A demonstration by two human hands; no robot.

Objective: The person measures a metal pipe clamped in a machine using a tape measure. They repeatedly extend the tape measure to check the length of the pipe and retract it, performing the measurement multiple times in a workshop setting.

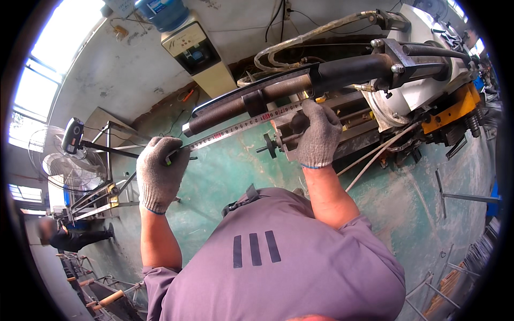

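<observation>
A tape measure (243, 126) is stretched between my two gloved hands, its pale blade running alongside a long threaded rod (230, 109) on the machine. My left hand (161, 167), in a grey knit glove, is closed around the tape's case, of which only a small greenish part shows. My right hand (318, 134), also gloved, pinches the blade near the rod's thicker black cylinder (353, 72). A dark collar (254, 101) sits around the rod. Below the blade, a small handwheel (269, 145) stands out left of my right hand.
A water dispenser (201, 56) with a blue bottle stands by the wall. At the left are a fan (72, 166) and metal frames. The machine's orange part (452, 108) and two slanting rods (377, 152) lie to the right. A person (75, 238) is at far left.
</observation>
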